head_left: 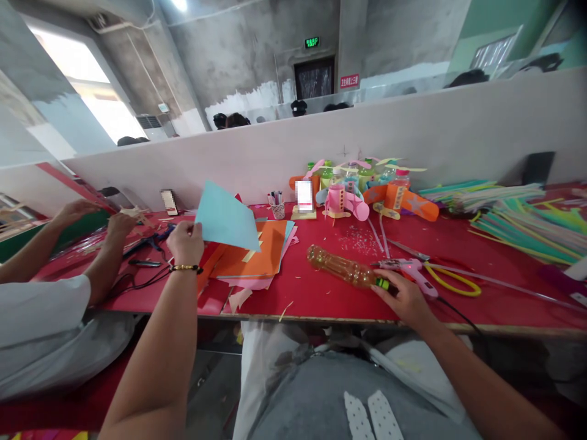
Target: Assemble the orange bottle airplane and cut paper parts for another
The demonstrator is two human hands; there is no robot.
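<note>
Left hand [185, 242], centre-left of frame, fingers pinched on lower corner of light blue paper sheet [225, 216], lifted above orange paper stack [250, 256]. Right hand [403, 296], lower right of centre, fingers curled around green cap end of plastic bottle [343, 267] lying on red surface [321, 299]. Pink glue gun [406, 267] just beside right hand. Co-worker's hands [120, 225] at left edge.
</note>
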